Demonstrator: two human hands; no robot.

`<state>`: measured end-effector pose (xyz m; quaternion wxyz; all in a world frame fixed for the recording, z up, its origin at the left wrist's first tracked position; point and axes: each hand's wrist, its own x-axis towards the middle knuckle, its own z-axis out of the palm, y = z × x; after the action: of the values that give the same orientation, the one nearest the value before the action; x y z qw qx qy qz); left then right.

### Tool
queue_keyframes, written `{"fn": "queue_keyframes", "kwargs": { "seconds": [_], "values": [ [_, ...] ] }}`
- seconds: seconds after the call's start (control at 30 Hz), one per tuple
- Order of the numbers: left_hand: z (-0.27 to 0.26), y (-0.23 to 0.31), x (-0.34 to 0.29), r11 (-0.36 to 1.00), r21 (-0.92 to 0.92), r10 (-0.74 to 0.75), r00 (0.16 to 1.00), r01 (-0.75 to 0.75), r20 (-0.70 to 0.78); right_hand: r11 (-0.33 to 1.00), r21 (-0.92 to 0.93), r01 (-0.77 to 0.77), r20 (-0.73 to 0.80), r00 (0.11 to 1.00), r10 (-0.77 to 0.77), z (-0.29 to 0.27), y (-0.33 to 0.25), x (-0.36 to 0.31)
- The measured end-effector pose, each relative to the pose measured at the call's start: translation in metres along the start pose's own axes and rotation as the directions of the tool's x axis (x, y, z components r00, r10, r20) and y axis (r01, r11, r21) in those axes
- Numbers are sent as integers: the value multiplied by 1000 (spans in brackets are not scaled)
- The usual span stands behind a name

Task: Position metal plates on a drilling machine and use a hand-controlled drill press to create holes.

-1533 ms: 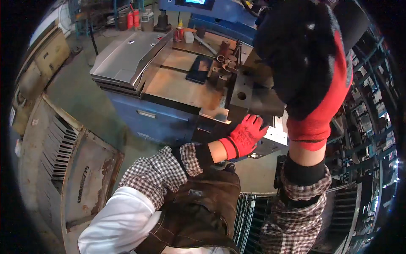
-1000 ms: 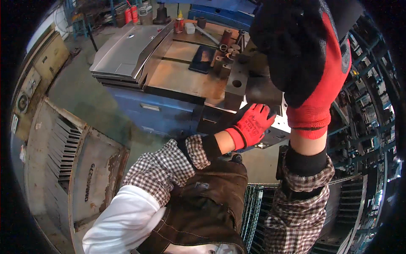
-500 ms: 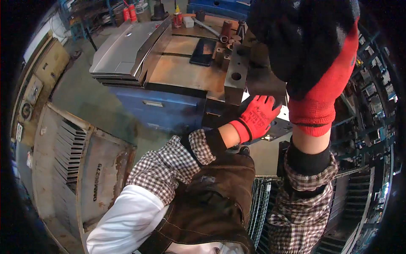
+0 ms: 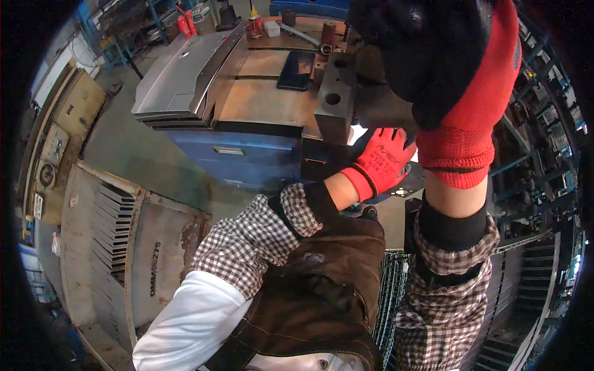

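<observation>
My left hand (image 4: pixel 385 159), in a red knit glove with dark fingertips, is closed over the edge of a metal sheet with holes (image 4: pixel 403 191). Part of that sheet lies hidden under the hand. Just beyond stands a steel block with two round holes (image 4: pixel 335 102), beside darker tooling (image 4: pixel 385 106). My right hand (image 4: pixel 455 86), in a red glove with a black coating, is raised very close at the upper right. Its fingers run together in the dark and partly leave the picture, so anything in them is hidden.
A worn machine table (image 4: pixel 266 102) bears a black phone (image 4: pixel 296 70), a wrench (image 4: pixel 303 36), a small bottle (image 4: pixel 255 25) and stacked sheet-metal panels (image 4: pixel 179 86). Below is a blue cabinet (image 4: pixel 241 157). A rusty metal bin (image 4: pixel 161 260) stands left, wire baskets (image 4: pixel 393 290) near my legs.
The whole view has shifted slightly. My left hand stays at the metal sheet, and my right hand remains raised, a little farther left over the tooling.
</observation>
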<state>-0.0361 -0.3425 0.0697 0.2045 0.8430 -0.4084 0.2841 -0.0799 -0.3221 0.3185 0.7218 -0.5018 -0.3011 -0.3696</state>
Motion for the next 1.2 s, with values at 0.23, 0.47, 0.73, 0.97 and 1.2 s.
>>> {"fn": "queue_keyframes", "kwargs": {
  "seconds": [0.23,0.47,0.73,0.97,1.2],
  "values": [
    [0,-3,-1,1000,6,-9,999,9,-50,1000,-15,12,-6,1000,-12,-1,1,-4],
    [0,-4,-3,1000,6,-3,999,3,-53,999,-21,29,-6,1000,-30,2,-1,-5],
    [0,-5,1,999,-25,-33,999,32,-13,997,-35,65,-14,998,-65,3,-1,0],
    [8,-6,2,998,-56,-28,997,24,-65,987,-55,151,-45,987,-154,4,-10,4],
    [51,-21,-2,964,-267,-36,985,-10,-169,944,-311,105,11,994,-107,-55,30,-22]
  ]
}}
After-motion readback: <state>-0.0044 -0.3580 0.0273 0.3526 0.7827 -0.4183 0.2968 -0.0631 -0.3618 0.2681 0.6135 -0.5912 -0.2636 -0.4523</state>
